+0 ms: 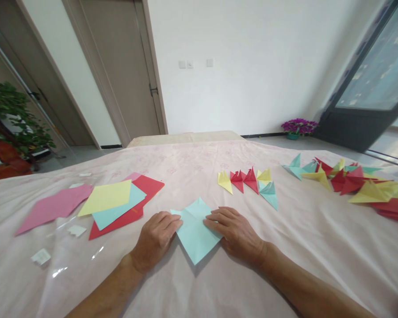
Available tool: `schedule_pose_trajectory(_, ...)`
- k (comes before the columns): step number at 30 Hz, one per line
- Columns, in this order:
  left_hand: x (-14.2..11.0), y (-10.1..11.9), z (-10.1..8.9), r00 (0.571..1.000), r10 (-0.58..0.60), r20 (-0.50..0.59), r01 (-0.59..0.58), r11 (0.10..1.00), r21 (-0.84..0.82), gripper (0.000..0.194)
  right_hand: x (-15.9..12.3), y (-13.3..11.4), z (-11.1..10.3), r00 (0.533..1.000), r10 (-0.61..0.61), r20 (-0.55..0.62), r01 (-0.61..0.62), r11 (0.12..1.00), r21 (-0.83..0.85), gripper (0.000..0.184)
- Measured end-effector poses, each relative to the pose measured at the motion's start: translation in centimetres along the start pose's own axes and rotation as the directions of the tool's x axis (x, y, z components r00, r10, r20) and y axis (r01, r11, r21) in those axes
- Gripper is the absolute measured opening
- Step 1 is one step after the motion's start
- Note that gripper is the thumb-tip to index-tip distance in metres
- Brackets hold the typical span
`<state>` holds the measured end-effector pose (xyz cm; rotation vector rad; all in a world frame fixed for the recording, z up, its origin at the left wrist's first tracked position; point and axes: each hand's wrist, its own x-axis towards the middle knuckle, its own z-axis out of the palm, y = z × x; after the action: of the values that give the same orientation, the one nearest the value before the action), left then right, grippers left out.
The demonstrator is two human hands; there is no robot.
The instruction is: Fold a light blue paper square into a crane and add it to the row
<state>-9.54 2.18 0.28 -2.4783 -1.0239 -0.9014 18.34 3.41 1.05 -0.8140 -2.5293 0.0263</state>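
A light blue sheet of origami paper (196, 240) lies creased on the cloth in front of me, one corner pointing toward me and another away. At its left edge, my left hand (158, 238) has its fingers closed on the paper, the thumb hidden. My right hand (234, 232) grips the right side, its fingertips lying over the top face. Just beyond stand folded paper cranes: a yellow crane (224, 181), two red cranes (250, 180) and a blue one (268, 193), with another yellow one behind it.
Loose square sheets lie to the left: pink paper (55, 207), yellow paper (106, 197) and red paper (152, 187). White scraps (41, 256) are near them. A pile of folded cranes (348, 181) covers the far right of the pink tablecloth (192, 161).
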Motion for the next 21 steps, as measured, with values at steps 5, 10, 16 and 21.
schedule_pose_trajectory(5,0.0,-0.3,-0.1,0.999,-0.04,0.036,0.04,0.999,-0.011,0.019,0.0,0.3,0.1,1.0,0.006,0.016,-0.006,1.0,0.001,0.034)
schedule_pose_trajectory(10,0.1,-0.4,-0.5,0.999,-0.034,0.04,0.035,0.999,-0.035,0.016,-0.3,0.9,0.3,0.998,0.044,0.043,-0.045,0.998,0.031,0.04)
schedule_pose_trajectory(16,0.0,-0.9,0.1,0.995,-0.042,0.088,0.054,0.987,-0.149,0.011,-0.4,0.7,0.0,0.984,0.161,0.081,-0.165,0.985,0.049,0.046)
schedule_pose_trajectory(21,-0.3,-1.1,0.4,0.994,-0.045,0.096,0.06,0.986,-0.156,0.01,-0.3,1.2,-0.3,0.977,0.185,0.106,-0.192,0.979,0.06,0.045)
